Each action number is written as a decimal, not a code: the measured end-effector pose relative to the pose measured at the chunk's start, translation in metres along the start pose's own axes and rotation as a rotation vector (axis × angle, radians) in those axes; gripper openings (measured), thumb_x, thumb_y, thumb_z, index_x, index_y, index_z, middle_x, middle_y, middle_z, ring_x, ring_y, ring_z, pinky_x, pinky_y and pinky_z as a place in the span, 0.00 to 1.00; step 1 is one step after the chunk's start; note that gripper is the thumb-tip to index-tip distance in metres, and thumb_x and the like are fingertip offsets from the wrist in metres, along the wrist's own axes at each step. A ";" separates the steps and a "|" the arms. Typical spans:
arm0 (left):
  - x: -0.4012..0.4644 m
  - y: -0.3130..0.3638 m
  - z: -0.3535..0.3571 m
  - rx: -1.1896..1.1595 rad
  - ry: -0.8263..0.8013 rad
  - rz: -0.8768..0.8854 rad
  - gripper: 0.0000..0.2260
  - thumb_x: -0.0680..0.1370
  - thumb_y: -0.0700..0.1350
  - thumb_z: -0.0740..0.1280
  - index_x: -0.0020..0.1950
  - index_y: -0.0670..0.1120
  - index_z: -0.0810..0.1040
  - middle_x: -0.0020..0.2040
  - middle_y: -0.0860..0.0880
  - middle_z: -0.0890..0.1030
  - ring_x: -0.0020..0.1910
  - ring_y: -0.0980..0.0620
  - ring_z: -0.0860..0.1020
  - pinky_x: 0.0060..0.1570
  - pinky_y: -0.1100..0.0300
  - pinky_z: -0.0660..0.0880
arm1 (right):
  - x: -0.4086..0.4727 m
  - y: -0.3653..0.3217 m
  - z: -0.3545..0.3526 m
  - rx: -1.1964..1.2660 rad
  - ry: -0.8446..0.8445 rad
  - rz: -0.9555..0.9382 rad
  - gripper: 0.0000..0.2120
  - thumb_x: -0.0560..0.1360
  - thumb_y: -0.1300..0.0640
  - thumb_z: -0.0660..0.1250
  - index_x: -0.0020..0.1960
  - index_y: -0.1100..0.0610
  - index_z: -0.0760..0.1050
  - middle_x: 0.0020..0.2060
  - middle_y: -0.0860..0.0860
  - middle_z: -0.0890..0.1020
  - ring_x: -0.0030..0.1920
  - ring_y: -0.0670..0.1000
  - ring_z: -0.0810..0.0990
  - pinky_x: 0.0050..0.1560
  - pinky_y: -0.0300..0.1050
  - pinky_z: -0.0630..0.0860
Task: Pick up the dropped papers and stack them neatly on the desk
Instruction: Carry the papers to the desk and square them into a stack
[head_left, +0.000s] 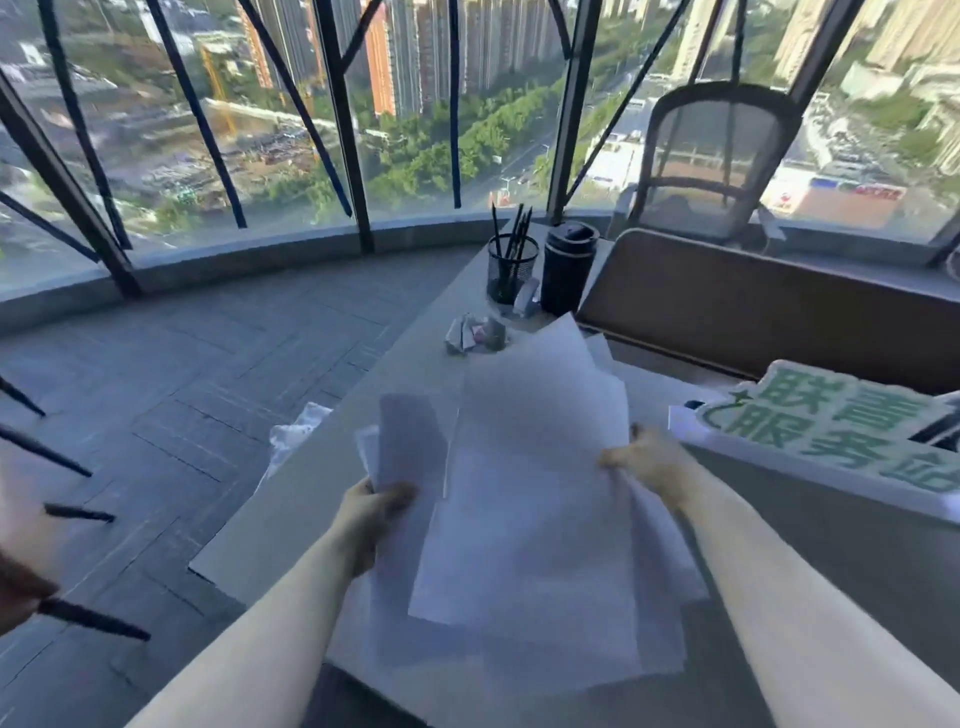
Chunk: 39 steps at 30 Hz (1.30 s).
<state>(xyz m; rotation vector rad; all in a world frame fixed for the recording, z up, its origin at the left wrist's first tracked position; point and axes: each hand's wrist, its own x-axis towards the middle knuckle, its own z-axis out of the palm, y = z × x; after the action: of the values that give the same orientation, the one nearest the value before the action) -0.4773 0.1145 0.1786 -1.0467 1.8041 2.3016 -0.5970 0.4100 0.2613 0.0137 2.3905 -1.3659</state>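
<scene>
While both bare arms reach forward over the desk (311, 483), the left hand (375, 512) pinches the left edge of the papers (524, 499), thumb on top. The right hand (653, 462) grips the right edge, fingers closed around the sheets. These white sheets are fanned out and messy, held just above the desk top. Farther back sit a pencil cup (511, 270), a black mug (569, 270) and a crumpled wad (475, 335).

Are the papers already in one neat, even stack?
No, the papers are fanned out with corners at different angles, held by the left hand and right hand above the desk.
</scene>
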 end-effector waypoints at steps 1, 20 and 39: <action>0.010 -0.007 0.007 0.008 -0.040 -0.018 0.09 0.71 0.36 0.70 0.50 0.39 0.79 0.32 0.42 0.80 0.24 0.47 0.77 0.25 0.57 0.76 | 0.007 0.022 0.013 0.038 -0.010 0.055 0.13 0.67 0.71 0.71 0.47 0.58 0.81 0.48 0.59 0.85 0.46 0.57 0.83 0.53 0.53 0.79; 0.118 -0.038 0.028 0.113 -0.450 -0.270 0.10 0.74 0.41 0.70 0.54 0.43 0.81 0.43 0.44 0.86 0.37 0.46 0.85 0.37 0.54 0.81 | 0.077 0.112 0.085 0.467 0.039 0.284 0.17 0.69 0.77 0.67 0.53 0.60 0.79 0.52 0.61 0.84 0.45 0.59 0.83 0.49 0.55 0.81; 0.135 -0.034 0.041 0.558 -0.117 0.077 0.03 0.71 0.39 0.67 0.38 0.46 0.79 0.36 0.48 0.80 0.34 0.51 0.76 0.30 0.60 0.71 | 0.073 0.098 0.014 -0.076 0.033 0.298 0.12 0.69 0.70 0.65 0.48 0.58 0.81 0.46 0.56 0.85 0.47 0.58 0.83 0.49 0.51 0.79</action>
<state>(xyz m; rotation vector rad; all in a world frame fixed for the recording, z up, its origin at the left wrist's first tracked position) -0.5867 0.1119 0.0838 -0.7427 2.2640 1.6722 -0.6405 0.4365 0.1497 0.3597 2.3498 -1.1439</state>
